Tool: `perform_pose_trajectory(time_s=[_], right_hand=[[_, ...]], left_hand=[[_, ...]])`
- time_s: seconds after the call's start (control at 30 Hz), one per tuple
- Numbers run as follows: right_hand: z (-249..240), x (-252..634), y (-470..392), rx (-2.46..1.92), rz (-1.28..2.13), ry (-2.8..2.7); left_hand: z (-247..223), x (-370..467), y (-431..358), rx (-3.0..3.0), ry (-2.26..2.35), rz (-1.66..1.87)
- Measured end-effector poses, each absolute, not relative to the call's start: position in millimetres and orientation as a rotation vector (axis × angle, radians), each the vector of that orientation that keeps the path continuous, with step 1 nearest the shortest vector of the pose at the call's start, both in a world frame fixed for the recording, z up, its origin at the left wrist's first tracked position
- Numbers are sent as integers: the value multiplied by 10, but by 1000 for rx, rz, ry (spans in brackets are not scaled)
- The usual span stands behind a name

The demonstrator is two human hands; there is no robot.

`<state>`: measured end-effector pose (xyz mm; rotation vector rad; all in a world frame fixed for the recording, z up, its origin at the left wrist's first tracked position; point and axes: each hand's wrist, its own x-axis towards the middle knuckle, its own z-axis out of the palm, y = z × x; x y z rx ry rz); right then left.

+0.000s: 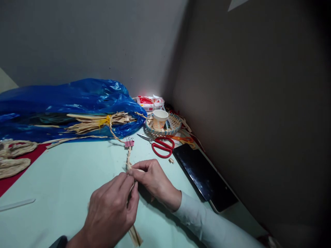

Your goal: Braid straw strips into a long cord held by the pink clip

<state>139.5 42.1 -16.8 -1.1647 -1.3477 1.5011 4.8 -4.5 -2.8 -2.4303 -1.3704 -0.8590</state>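
Observation:
A pale braid of dried plant strands (128,156) runs from a pink binder clip (129,143) down to my fingers. My left hand (113,203) is closed, pinching the strands at the braid's lower end. Close against it, my right hand (155,181) pinches the same spot between thumb and forefinger. Loose flat strand ends (135,237) hang out below my left hand. Beyond the clip, a twisted cord leads up to a bundle of dried stalks (100,122) tied with yellow string. The exact crossing of strands is hidden by my fingers.
Red-handled scissors (162,147) lie right of the clip. Behind them a woven basket (176,125) holds a paper cup (160,119). A black tablet-like device (199,172) lies at right, a blue plastic bag (64,96) at the back left. Woven straw pieces (15,158) rest at far left.

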Motion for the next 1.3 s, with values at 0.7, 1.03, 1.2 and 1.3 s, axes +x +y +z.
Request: perform_pose_trajectory(time_s=[0.7,1.03,1.2,1.3], right_hand=[[96,1531,394,-1226,1224,-1835],[154,1447,120,-1455,400,-2399],[99,1400,62,-1376,325,-2463],[96,1395,45,-1336,295,-2491]], left_hand=[[95,-146,254,-2494,-3104,-1684],[20,-99,193,-2404,-2903,-1251],[56,-62,196,-2321,-2965,-1435],[73,-68,203,-2324,-2947,-1582]])
